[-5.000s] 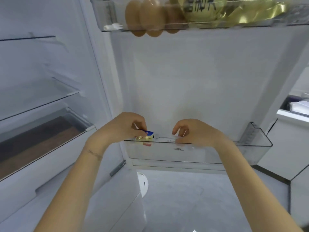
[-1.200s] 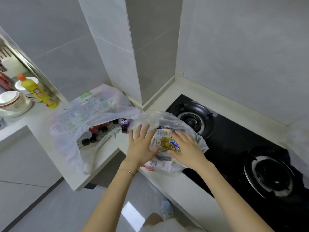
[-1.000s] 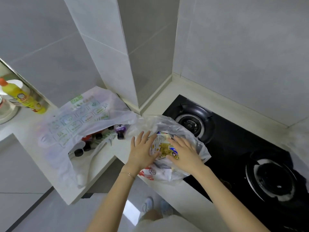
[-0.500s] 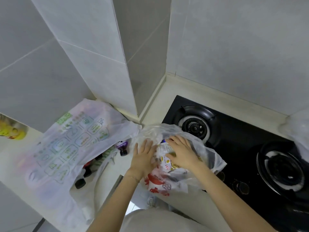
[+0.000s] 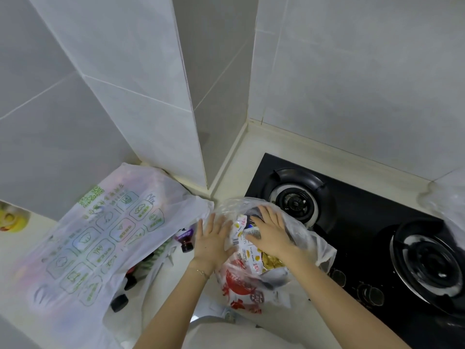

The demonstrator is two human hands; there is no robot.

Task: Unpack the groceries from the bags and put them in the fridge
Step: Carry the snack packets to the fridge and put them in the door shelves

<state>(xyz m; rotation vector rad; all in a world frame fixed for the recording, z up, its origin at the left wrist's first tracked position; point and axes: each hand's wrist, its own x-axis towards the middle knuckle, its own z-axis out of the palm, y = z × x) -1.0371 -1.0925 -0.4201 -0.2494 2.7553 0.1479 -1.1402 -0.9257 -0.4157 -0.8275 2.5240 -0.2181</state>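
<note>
From the head camera, both hands work at the clear bag (image 5: pixel 312 238), which sits on the counter (image 5: pixel 254 157) edge, partly over the stove (image 5: pixel 372 222). The left hand (image 5: pixel 214 241) lies flat, fingers straight, against the bag's outer side. The right hand (image 5: pixel 270 234) is inside the mouth, fingers spread over a packet (image 5: pixel 245 239), laid on it rather than closed round it (the thumb's hold I cannot tell). To lift cleanly, I judge the right hand should curl round the packet's top edge while the left pins the plastic down, so the film does not ride up. A printed bag (image 5: pixel 100 235) with bottles (image 5: pixel 185 239) waits just left.
</note>
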